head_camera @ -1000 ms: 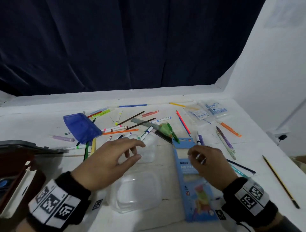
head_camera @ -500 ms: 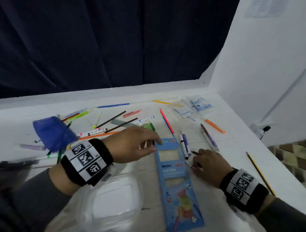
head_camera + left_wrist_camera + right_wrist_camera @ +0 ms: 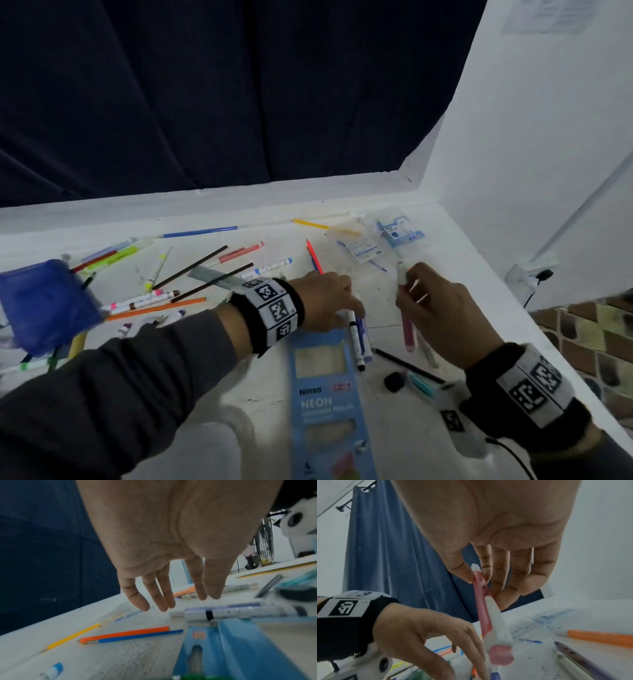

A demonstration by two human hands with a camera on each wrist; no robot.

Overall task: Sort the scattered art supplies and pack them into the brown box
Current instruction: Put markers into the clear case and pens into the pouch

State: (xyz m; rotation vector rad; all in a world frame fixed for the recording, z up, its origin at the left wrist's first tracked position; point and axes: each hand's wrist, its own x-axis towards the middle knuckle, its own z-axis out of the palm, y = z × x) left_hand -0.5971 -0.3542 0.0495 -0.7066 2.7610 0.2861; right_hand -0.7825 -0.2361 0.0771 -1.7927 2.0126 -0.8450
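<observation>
My left hand (image 3: 352,305) reaches across with straight fingers (image 3: 161,601) over two white markers (image 3: 356,342) that lie at the top of the blue Neon pencil box (image 3: 322,397). It holds nothing. My right hand (image 3: 406,286) is raised just right of it. Thumb and forefinger (image 3: 464,573) pinch a pink pen (image 3: 481,601), and what looks like a white marker with a pink cap (image 3: 498,628) lies alongside it. The brown box is out of view.
A blue pouch (image 3: 41,305) and several loose pencils and markers (image 3: 164,294) lie to the left. Plastic packets (image 3: 387,240) sit at the back right near the white wall. A clear plastic container (image 3: 219,445) is near me. The table edge (image 3: 548,346) runs close on the right.
My left hand has crossed from the clear container to the markers beside the pencil box. My right hand has lifted off the table with the pink pen. The view has swung right.
</observation>
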